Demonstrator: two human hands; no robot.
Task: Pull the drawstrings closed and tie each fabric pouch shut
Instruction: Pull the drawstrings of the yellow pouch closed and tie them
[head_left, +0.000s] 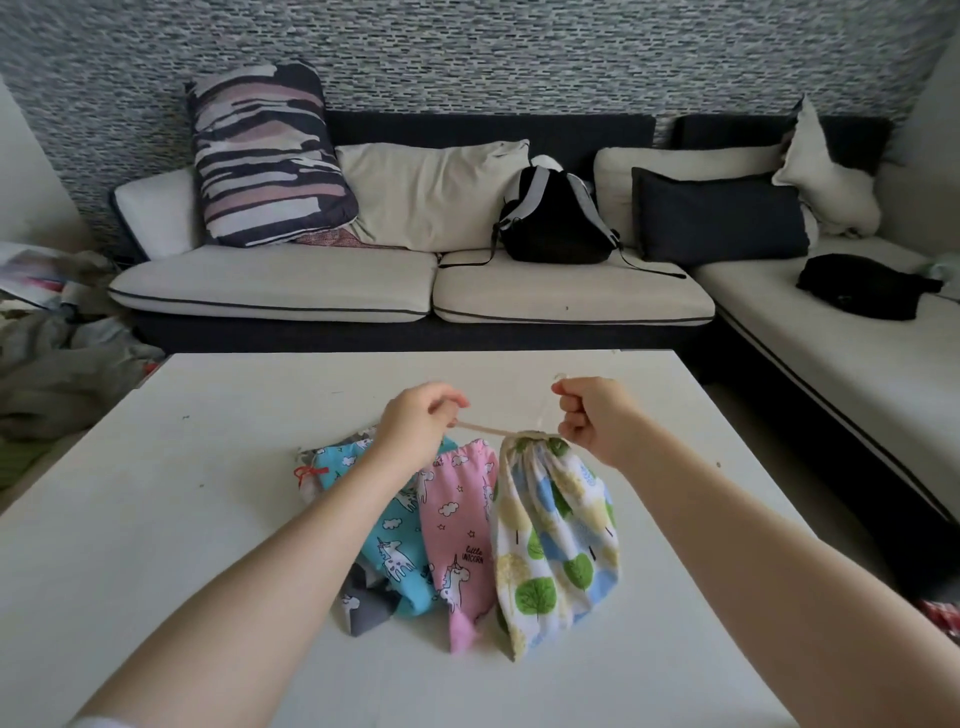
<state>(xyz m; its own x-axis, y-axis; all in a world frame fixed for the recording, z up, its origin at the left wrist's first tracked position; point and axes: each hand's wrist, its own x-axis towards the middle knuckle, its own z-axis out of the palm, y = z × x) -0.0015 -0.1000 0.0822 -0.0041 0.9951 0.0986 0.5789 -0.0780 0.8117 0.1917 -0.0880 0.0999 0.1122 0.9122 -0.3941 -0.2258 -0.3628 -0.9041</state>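
Observation:
Several fabric pouches lie side by side on the white table (208, 519). The rightmost, a white pouch with green and blue trees (558, 540), has its mouth gathered tight. My left hand (415, 426) pinches one end of its beige drawstring (483, 428), stretched taut to the left. My right hand (589, 410) grips the other end, fist curled just right of the gathered mouth. Left of it lie a pink unicorn pouch (457, 525), a turquoise unicorn pouch (389, 540) and a grey pouch (363, 608), partly under my left forearm. A red cord (307, 472) shows at the far left.
A corner sofa (519, 291) with cushions and a black backpack (553, 218) stands behind the table. A black bag (862, 286) lies on its right section. Crumpled clothes (57, 358) are piled on the floor at left.

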